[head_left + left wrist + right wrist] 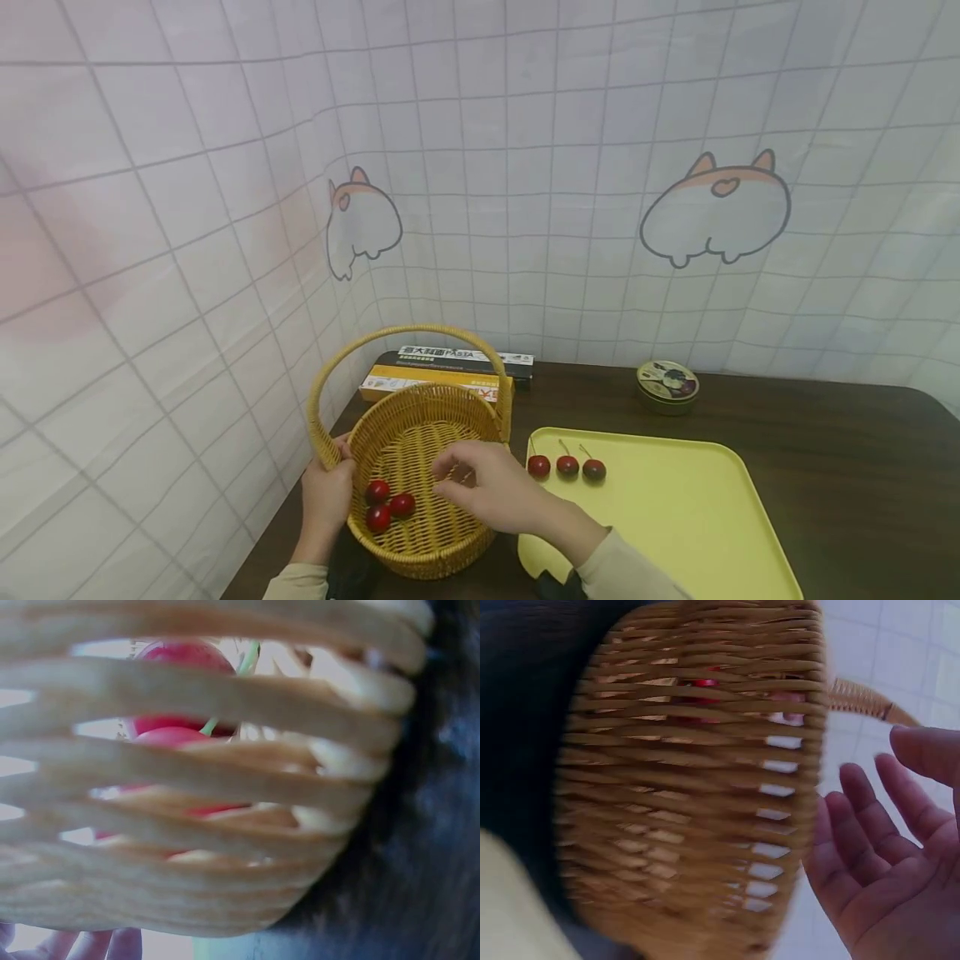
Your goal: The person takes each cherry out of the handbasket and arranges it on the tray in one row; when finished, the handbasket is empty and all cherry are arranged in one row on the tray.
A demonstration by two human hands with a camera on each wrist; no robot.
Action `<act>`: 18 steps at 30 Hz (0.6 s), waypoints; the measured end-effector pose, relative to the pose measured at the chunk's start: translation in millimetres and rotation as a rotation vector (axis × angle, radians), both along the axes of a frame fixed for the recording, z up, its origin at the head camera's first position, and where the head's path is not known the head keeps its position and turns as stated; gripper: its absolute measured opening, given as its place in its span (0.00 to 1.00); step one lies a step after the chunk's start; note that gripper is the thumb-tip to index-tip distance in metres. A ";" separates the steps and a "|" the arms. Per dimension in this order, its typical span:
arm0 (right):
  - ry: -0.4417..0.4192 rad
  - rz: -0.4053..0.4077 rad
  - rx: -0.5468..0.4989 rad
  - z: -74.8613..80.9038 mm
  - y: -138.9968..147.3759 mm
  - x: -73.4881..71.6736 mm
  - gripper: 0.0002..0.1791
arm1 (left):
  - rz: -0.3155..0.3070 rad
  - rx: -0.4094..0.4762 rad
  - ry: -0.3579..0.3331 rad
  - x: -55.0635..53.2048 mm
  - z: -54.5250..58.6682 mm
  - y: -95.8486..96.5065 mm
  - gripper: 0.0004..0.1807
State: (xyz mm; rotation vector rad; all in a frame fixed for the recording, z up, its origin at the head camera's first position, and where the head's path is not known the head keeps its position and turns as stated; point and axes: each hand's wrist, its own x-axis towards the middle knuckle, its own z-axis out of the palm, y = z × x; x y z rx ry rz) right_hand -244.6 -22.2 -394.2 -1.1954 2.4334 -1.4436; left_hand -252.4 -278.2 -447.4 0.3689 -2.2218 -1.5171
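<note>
A round wicker basket (423,562) with a tall arched handle stands on the table. My left hand (327,493) grips its left side at the foot of the handle. Three dark red cherries (379,518) lie together inside, at the left of the bottom; through the weave in the left wrist view, red cherries (187,656) show with a green stem. Over the basket's right part hovers my right hand (491,485), its fingers loosely bent and apart. Nothing is between the fingers (866,799) in the right wrist view.
Right of the basket lies a yellow tray (675,517) bearing three stemmed cherries (567,467) near its far left corner. Behind the basket are a yellow box (382,382) and a dark pasta box (517,363). A round tin (667,387) sits farther back, before a gridded curtain (570,208).
</note>
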 end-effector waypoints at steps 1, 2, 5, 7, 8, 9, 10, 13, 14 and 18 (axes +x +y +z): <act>0.015 0.015 0.026 4.1 -4.3 -1.2 0.07 | 0.004 -0.002 0.001 0.1 -0.3 0.0 0.12; 0.033 0.028 0.053 9.1 -8.4 -2.7 0.07 | 0.005 -0.004 0.002 0.4 -0.4 0.0 0.12; 0.085 0.067 0.122 26.9 -19.3 -8.3 0.07 | 0.004 -0.004 0.006 1.0 -0.2 0.1 0.15; 0.116 0.078 0.163 37.2 -25.6 -13.2 0.07 | 0.005 0.000 0.005 1.0 -0.2 -0.1 0.16; 0.124 0.076 0.183 41.0 -28.9 -15.9 0.08 | 0.005 0.004 0.007 1.1 -0.1 -0.1 0.17; 0.126 0.072 0.201 43.9 -31.8 -18.7 0.08 | 0.006 0.006 0.008 0.9 0.0 0.0 0.17; 0.127 0.064 0.223 45.8 -34.5 -21.5 0.08 | 0.008 0.008 0.010 0.9 0.2 0.1 0.17; 0.117 0.038 0.286 45.2 -41.6 -29.3 0.09 | 0.010 0.008 0.010 1.2 0.0 -0.2 0.16; 0.111 0.032 0.305 44.3 -43.6 -31.3 0.09 | 0.011 0.007 0.010 1.2 -0.2 -0.2 0.16; 0.100 0.029 0.367 39.2 -50.6 -37.7 0.10 | 0.008 0.002 0.016 1.6 -0.9 -0.3 0.17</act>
